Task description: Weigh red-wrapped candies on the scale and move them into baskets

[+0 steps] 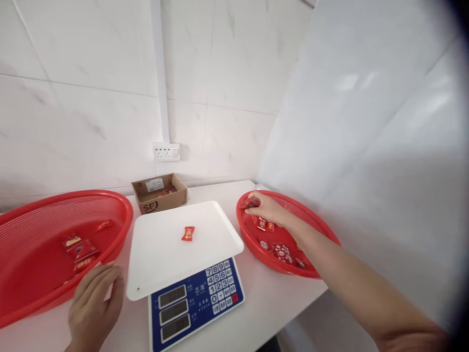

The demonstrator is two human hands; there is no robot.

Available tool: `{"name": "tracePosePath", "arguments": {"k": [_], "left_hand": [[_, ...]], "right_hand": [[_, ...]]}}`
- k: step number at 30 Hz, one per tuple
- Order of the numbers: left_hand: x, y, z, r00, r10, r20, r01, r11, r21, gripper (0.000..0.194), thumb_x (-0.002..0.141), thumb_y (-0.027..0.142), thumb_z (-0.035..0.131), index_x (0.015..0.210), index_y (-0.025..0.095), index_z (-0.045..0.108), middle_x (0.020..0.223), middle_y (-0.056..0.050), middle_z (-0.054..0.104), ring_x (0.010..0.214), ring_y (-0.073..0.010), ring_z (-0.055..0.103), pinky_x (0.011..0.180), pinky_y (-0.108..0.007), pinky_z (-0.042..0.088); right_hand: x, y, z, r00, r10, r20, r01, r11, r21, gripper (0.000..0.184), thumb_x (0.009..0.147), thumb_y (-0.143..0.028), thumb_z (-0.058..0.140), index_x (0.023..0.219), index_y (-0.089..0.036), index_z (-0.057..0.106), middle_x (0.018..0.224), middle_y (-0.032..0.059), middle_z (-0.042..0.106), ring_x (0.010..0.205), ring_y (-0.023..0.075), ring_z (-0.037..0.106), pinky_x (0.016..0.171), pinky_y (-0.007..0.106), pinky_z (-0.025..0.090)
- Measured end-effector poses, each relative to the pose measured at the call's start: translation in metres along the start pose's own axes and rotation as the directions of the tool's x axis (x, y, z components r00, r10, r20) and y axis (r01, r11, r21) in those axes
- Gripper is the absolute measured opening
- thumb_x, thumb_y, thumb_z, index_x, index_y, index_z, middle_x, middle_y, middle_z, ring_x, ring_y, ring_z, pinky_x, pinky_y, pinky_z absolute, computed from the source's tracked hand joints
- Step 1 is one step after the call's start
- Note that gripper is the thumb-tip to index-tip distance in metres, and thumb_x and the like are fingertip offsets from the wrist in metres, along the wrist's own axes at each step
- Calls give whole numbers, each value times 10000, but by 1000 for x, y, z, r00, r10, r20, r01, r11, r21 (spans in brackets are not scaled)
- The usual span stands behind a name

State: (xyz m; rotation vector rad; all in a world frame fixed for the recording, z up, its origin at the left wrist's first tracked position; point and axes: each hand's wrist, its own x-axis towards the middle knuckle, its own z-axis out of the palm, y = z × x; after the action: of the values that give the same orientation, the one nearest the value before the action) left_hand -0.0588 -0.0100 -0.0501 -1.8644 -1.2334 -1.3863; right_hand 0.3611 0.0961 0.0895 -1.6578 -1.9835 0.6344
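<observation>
Tiled wall (91, 98) behind a white tabletop (271, 303). Right hand (266, 208) pinches a red-wrapped sweet (251, 202) in the red basket (244, 234) at the tabletop's right end; left hand (95, 305), open and empty, is just beside the left basket (124, 215) and the scale (194, 303), which carries one sweet (188, 233).

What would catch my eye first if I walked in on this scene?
Two red baskets stand out: the left basket and the right basket, both holding red-wrapped sweets. Between them sits a white scale with a blue keypad and one sweet on its tray. The right hand reaches into the right basket, and the open left hand is beside the scale.
</observation>
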Motion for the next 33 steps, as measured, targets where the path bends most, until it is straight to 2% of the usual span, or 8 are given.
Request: {"name": "tracePosePath", "arguments": {"k": [3,5,9,15,19,24,29,33], "left_hand": [[16,15,-5,987,160,16,-160,979,124,206,718,34,636,872,167,603,779,-77,685,803,-219,642,794,-352,513],[20,19,-7,983,180,35,-183,970,162,199,728,34,629,879,159,593,780,-89,687,805,-225,645,775,-349,521],[18,19,-10,983,169,68,-179,966,188,183,747,32,609,887,146,585,785,-98,692,820,-227,646,771,-345,527],[15,19,-9,989,144,31,-147,973,179,124,781,57,588,876,136,596,793,-89,689,828,-206,644,771,-322,527],[14,17,-8,990,137,29,-140,976,170,90,791,66,582,863,116,600,790,-106,688,836,-211,639,765,-318,525],[12,16,-7,991,135,22,-137,976,170,83,803,92,573,876,116,604,793,-107,687,835,-213,640,754,-323,530],[13,17,-7,992,123,31,-127,977,169,71,811,99,564,868,117,602,789,-108,683,836,-216,637,739,-321,531],[14,18,-8,992,120,25,-123,978,167,68,820,112,553,868,125,600,783,-100,683,818,-209,642,719,-310,535]], "right_hand": [[-3,-40,31,981,-110,161,85,985,153,213,715,-245,624,846,-235,456,872,-15,667,768,154,610,666,267,457],[-4,-61,54,944,-176,280,113,968,226,229,708,-241,635,837,-236,446,848,-18,665,726,149,599,625,263,448],[1,-85,81,898,-221,382,181,974,138,307,646,-324,714,852,-238,503,877,-18,623,754,156,562,637,266,428],[12,-91,81,915,-248,318,217,968,129,252,703,-379,657,855,-237,514,937,-11,606,810,156,552,685,271,423],[12,-87,81,908,-234,347,239,971,28,211,718,-340,631,896,-245,571,950,2,618,803,171,558,697,294,426],[8,-86,80,899,-211,384,244,969,-39,337,738,-378,638,1059,-278,646,1104,43,612,969,221,561,819,334,429],[2,-92,81,898,-208,389,265,959,-100,415,761,-425,619,1142,-262,612,1126,74,563,908,210,580,776,320,451],[-1,-98,94,875,-250,415,349,919,-182,320,752,-351,638,1052,-240,632,1077,71,579,946,213,565,766,296,444]]}}
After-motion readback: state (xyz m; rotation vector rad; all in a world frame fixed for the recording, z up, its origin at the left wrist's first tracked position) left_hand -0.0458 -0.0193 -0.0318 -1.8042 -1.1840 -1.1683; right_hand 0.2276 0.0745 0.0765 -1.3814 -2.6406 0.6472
